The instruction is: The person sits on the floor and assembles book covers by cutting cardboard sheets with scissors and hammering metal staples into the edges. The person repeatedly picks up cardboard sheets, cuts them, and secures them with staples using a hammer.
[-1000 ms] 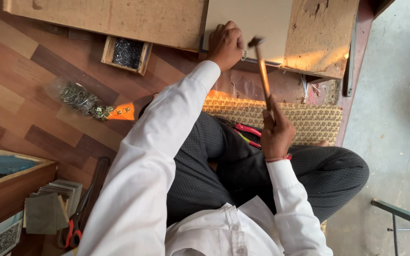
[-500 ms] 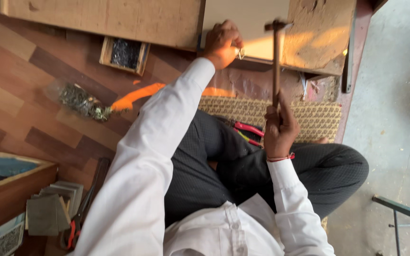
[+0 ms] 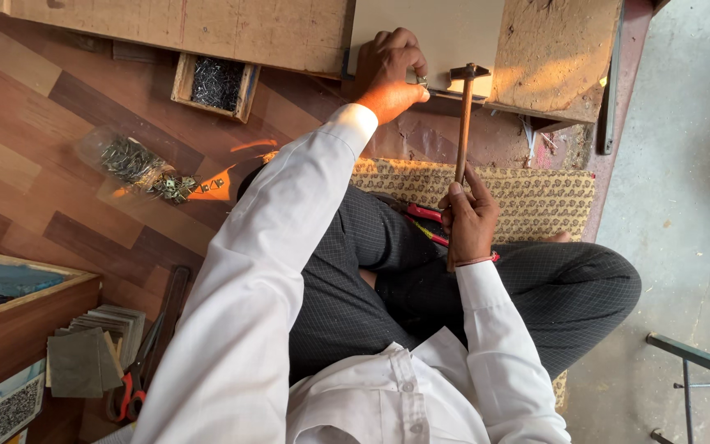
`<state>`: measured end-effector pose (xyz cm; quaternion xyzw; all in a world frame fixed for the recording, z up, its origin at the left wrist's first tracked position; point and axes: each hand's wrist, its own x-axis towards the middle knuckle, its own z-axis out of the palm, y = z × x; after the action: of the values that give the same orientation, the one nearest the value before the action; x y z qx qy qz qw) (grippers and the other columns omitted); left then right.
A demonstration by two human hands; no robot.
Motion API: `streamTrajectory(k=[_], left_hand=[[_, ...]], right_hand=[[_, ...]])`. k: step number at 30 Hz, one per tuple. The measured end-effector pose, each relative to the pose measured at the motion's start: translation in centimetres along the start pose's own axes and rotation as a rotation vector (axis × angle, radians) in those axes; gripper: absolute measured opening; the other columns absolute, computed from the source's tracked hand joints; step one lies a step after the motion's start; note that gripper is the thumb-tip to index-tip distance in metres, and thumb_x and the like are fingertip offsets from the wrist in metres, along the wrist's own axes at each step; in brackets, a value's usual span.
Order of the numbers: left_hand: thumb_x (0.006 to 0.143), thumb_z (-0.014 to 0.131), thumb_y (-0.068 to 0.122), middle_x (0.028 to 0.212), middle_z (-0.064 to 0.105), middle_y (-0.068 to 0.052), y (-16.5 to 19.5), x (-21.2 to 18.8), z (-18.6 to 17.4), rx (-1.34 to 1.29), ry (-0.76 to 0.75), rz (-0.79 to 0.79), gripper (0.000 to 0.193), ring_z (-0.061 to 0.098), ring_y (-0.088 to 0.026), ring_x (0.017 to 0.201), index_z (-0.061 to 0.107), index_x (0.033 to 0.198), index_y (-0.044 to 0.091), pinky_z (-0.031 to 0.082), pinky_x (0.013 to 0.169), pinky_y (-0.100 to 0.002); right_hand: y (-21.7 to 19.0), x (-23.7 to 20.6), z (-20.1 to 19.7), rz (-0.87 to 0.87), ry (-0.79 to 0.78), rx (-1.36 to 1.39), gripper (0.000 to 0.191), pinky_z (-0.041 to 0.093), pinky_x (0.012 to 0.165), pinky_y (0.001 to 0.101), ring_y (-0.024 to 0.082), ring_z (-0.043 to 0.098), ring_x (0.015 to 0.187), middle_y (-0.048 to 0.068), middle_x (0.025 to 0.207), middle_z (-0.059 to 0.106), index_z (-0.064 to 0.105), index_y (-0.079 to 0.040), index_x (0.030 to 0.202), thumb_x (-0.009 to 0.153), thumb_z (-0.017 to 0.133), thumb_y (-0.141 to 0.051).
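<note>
I am pinching a small metal nail (image 3: 423, 80) between my left hand (image 3: 389, 67) fingers against the pale flat board (image 3: 437, 33), steadying it. My right hand (image 3: 470, 220) fingers are wrapping the wooden-handled hammer (image 3: 463, 123), head beside the nail. The small wooden box (image 3: 214, 85) and clear plastic bag (image 3: 137, 167) are holding dark metal fasteners within reach on the floor.

Panel (image 3: 445, 33): at the far edge, between two boards, left hand (image 3: 392, 70) on its near edge.
Hammer (image 3: 463, 115): in the right hand (image 3: 470, 218), head at the panel's near edge, right of the left hand.
Mat (image 3: 536, 197): on the floor (image 3: 34, 148), under the legs.
Nail box (image 3: 215, 82): left of the left hand.
Bag of hardware (image 3: 137, 168): nearer, left of the box.
Scissors (image 3: 129, 395): near left, beside a wooden crate (image 3: 18, 321).
</note>
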<state>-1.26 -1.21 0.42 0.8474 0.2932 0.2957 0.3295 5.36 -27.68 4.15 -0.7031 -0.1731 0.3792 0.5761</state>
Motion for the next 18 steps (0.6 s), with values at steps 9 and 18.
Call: streamTrajectory(k=[9,18], left_hand=[[0.060,0.094,0.014,0.106,0.064,0.003,-0.2,-0.5,-0.2,-0.003,0.014,0.059,0.027,0.057,-0.022,0.109,0.076,0.080,0.015,0.040,0.100,-0.041],[0.073,0.088,0.009,0.112,0.066,-0.006,-2.4,0.0,-2.6,-0.120,0.145,0.025,0.031,0.065,-0.023,0.100,0.070,0.098,0.008,0.056,0.088,-0.036]], right_hand=[[1.2,0.4,-0.3,0.002,0.008,-0.006,0.049,0.037,0.041,0.0216,0.005,0.049,0.049,0.002,0.071,0.063,0.052,-0.006,0.152,0.104,0.059,-0.013],[2.4,1.4,-1.5,0.123,-0.116,0.220,0.037,0.042,0.045,0.0238,0.009,0.054,0.053,0.004,0.074,0.065,0.063,0.000,0.135,0.104,0.059,-0.020]])
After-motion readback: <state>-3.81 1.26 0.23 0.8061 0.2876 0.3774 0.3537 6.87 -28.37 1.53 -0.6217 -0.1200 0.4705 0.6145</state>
